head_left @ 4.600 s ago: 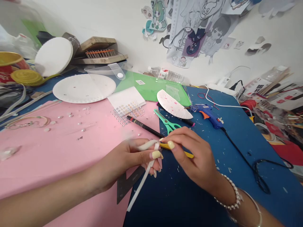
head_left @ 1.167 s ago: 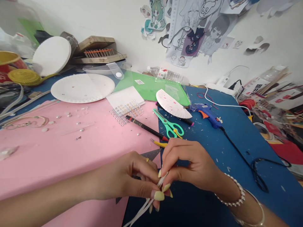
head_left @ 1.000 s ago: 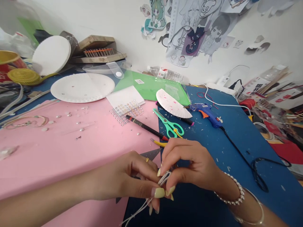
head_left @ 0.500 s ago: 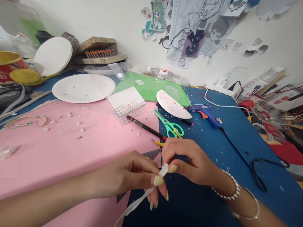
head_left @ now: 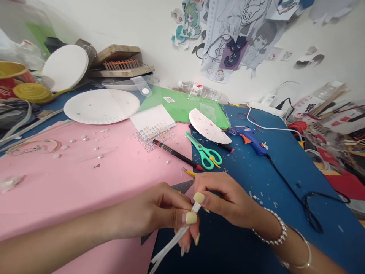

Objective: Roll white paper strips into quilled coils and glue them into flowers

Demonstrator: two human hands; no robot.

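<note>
Both my hands meet low in the middle of the head view, over the seam between the pink sheet (head_left: 71,182) and the blue table mat (head_left: 256,213). My left hand (head_left: 159,213) pinches a narrow white paper strip (head_left: 173,241) between thumb and fingers. My right hand (head_left: 225,199) pinches the strip's folded upper end (head_left: 196,207). The strip's free tail hangs down-left toward the frame's bottom edge. A grey set square (head_left: 182,186) lies partly hidden under my hands. A yellow pencil tip (head_left: 188,172) pokes out just beyond my right fingers.
Beyond my hands lie green scissors (head_left: 205,151), a black-and-red pen (head_left: 175,153), a half paper plate (head_left: 209,127), a blue glue gun (head_left: 250,138) with its black cord (head_left: 293,194), a gem sticker sheet (head_left: 152,131), a white paper plate (head_left: 101,105) and a green folder (head_left: 185,104). Clutter fills the right edge.
Over the last seconds my hands dropped nearer to me and kept folding the strip's top end. In the last half second the right thumb moved onto the fold and the tail straightened.
</note>
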